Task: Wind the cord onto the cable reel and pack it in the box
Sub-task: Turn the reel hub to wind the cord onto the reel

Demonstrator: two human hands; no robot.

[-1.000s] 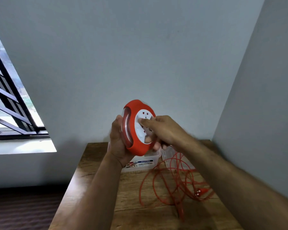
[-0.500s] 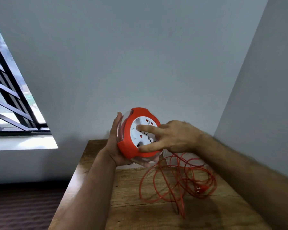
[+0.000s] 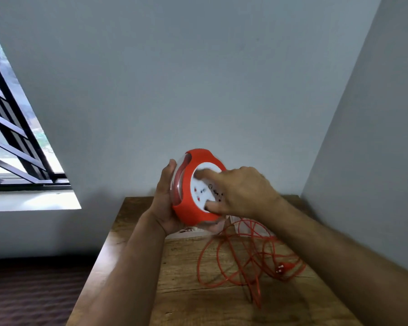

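Cable reel [image 3: 193,187], orange shell with white socket face, was held up above the far edge of the wooden worktop [image 3: 186,300], face tilted toward the camera. Left hand [image 3: 165,203] cupped the reel from its 9 o'clock side: fingers wrapped round the back and underside, thumb up along the clear rim, gripping it. Right hand [image 3: 240,191] lay on the socket face from 3 o'clock, fingers [image 3: 203,173] spread: the forefinger pressed near 12 o'clock on the white disc, the thumb near 5 o'clock, holding the disc between them; the other fingers curled. Motion blur over the disc. Orange cord [image 3: 240,260] lay in loose tangled loops on the worktop at 5 o'clock from the reel, plug [image 3: 283,268] at the right edge of the loops. Box [image 3: 189,232] sat on the worktop directly beneath the reel, mostly hidden by it.
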